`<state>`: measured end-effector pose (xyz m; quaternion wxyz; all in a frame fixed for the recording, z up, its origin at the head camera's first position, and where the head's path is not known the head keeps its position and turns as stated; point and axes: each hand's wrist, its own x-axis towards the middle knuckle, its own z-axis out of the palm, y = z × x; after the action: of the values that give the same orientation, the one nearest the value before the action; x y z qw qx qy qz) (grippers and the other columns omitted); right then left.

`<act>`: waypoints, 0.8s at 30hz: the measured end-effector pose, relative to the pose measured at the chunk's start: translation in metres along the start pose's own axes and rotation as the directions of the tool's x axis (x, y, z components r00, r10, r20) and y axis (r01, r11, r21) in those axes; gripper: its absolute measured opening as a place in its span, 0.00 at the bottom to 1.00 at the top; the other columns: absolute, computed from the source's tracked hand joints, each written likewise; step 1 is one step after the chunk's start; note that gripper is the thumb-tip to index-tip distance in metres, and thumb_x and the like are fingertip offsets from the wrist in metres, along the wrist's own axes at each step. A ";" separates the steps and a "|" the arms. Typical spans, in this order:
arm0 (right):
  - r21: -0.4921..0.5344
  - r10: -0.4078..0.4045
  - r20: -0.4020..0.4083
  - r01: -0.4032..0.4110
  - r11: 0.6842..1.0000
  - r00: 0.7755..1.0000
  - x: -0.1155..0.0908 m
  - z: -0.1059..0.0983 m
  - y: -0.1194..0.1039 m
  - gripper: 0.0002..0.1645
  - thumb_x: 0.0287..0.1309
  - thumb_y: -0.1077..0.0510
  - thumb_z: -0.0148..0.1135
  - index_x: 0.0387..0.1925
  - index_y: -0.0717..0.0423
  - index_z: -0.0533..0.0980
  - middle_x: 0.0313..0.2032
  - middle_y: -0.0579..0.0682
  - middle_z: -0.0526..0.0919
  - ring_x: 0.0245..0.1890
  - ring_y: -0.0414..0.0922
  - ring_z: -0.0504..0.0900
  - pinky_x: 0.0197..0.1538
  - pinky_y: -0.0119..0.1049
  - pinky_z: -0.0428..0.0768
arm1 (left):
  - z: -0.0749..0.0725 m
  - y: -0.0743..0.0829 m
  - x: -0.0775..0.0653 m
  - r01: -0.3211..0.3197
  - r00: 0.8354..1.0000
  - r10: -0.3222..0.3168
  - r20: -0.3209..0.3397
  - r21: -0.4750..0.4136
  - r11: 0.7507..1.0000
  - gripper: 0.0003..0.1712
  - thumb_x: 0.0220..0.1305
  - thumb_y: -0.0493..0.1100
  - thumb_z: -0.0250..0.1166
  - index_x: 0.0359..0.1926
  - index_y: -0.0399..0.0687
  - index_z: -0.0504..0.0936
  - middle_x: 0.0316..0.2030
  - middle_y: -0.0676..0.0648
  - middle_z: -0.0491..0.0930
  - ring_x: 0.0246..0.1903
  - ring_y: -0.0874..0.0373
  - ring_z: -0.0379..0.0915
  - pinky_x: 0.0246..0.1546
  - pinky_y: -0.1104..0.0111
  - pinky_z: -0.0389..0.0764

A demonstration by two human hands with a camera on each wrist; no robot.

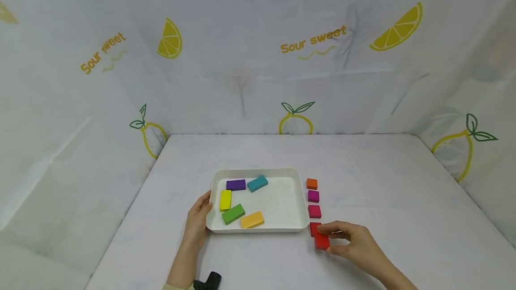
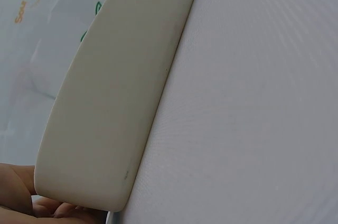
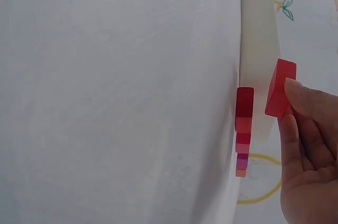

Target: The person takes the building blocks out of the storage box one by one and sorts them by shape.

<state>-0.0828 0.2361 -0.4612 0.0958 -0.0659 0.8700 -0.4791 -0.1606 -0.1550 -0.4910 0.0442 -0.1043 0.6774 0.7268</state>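
Pinching a red block point(image 1: 322, 241), the right hand point(image 1: 356, 246) in the head view is beside the near right corner of the white tray point(image 1: 282, 205); the left hand point(image 1: 196, 223) grips the tray's left end. Five blocks point(image 1: 233, 214) lie inside, four blocks point(image 1: 315, 211) in a row along its right side. The left wrist view shows fingers point(image 2: 16, 189) at the tray's end. In the right wrist view, the red block is held above the row.

Red block point(image 3: 279, 89) in the right hand point(image 3: 311, 155), near a row of four blocks point(image 3: 243, 124)
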 end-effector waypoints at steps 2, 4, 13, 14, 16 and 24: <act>0.011 -0.008 0.015 0.008 1.000 1.000 -0.001 -0.001 0.002 0.23 0.49 0.59 0.74 0.50 0.49 0.82 0.50 0.49 0.87 0.45 0.34 0.83 0.47 0.22 0.82 | 0.000 0.000 0.000 -0.003 1.000 0.003 0.001 0.002 1.000 0.29 0.76 0.37 0.43 0.75 0.39 0.56 0.76 0.35 0.54 0.76 0.42 0.51 0.75 0.50 0.58; 0.020 -0.021 0.035 0.020 1.000 0.999 -0.002 -0.001 0.005 0.22 0.51 0.59 0.73 0.51 0.49 0.82 0.50 0.49 0.87 0.45 0.31 0.82 0.47 0.22 0.83 | 0.000 0.000 0.001 -0.005 1.000 0.005 0.002 0.002 1.000 0.29 0.76 0.37 0.43 0.75 0.39 0.55 0.76 0.35 0.54 0.76 0.42 0.51 0.75 0.49 0.58; 0.020 -0.061 0.084 0.059 0.998 0.995 -0.003 0.004 0.011 0.23 0.50 0.57 0.73 0.51 0.47 0.82 0.49 0.48 0.87 0.45 0.28 0.80 0.48 0.22 0.82 | 0.001 0.001 -0.001 -0.008 1.000 0.008 0.000 0.000 1.000 0.29 0.76 0.36 0.43 0.75 0.38 0.56 0.75 0.34 0.55 0.76 0.41 0.52 0.75 0.49 0.58; 0.019 -0.062 0.089 0.060 0.998 0.994 -0.003 0.004 0.011 0.23 0.50 0.57 0.73 0.51 0.47 0.82 0.49 0.48 0.86 0.45 0.29 0.80 0.49 0.22 0.82 | 0.001 0.001 -0.001 -0.010 1.000 0.010 0.000 0.000 1.000 0.29 0.76 0.36 0.43 0.75 0.37 0.56 0.75 0.34 0.55 0.76 0.41 0.52 0.75 0.49 0.58; 0.011 -0.062 0.095 0.062 0.998 0.994 -0.002 0.005 0.011 0.23 0.49 0.57 0.74 0.50 0.46 0.82 0.49 0.48 0.87 0.45 0.31 0.81 0.48 0.21 0.81 | 0.001 0.000 -0.001 -0.017 1.000 0.017 0.000 0.001 1.000 0.29 0.76 0.36 0.43 0.75 0.37 0.56 0.75 0.33 0.55 0.76 0.41 0.52 0.75 0.49 0.59; -0.005 -0.042 0.134 0.043 0.999 0.990 0.000 0.005 0.012 0.24 0.48 0.58 0.75 0.50 0.47 0.82 0.49 0.48 0.87 0.45 0.35 0.82 0.47 0.19 0.80 | 0.001 0.000 -0.001 -0.025 1.000 0.025 -0.001 0.011 1.000 0.28 0.76 0.35 0.43 0.74 0.36 0.57 0.75 0.33 0.56 0.75 0.41 0.53 0.74 0.53 0.62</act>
<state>-0.0820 0.2384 -0.4742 0.1433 -0.1167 0.8620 -0.4719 -0.1597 -0.1544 -0.4907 0.0354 -0.0960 0.6826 0.7236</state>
